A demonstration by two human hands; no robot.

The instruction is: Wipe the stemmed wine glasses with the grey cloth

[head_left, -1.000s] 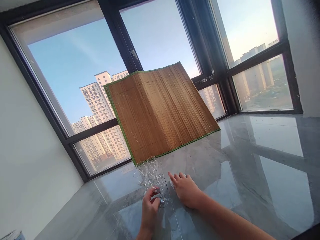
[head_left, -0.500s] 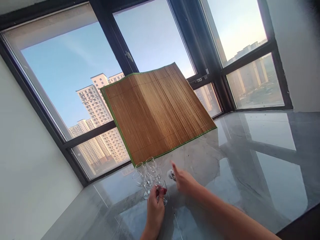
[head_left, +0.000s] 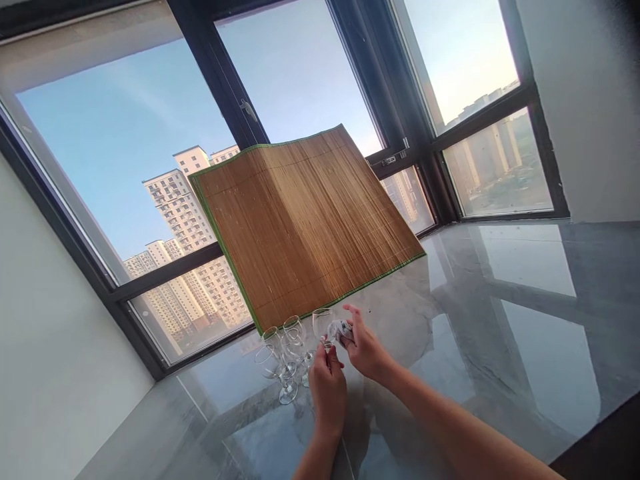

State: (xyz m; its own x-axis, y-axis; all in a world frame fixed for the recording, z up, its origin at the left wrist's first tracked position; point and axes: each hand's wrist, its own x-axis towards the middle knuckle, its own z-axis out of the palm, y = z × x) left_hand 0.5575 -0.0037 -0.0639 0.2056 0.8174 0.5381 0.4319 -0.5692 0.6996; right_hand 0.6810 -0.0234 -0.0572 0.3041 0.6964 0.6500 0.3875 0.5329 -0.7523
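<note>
Grey counter (head_left: 270,447) below, one wine glass (head_left: 323,323) is up, its stem clamped in the left hand's (head_left: 329,390) fingers; the right hand (head_left: 369,353) grips a whitish wad (head_left: 343,332) by its bowl, forefinger raised; other glasses (head_left: 288,392) stand leftward, untouched; which are finished, I cannot tell.

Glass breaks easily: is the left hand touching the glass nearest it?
Touching: the head view shows the left hand pinching the nearest glass below its bowl.
</note>
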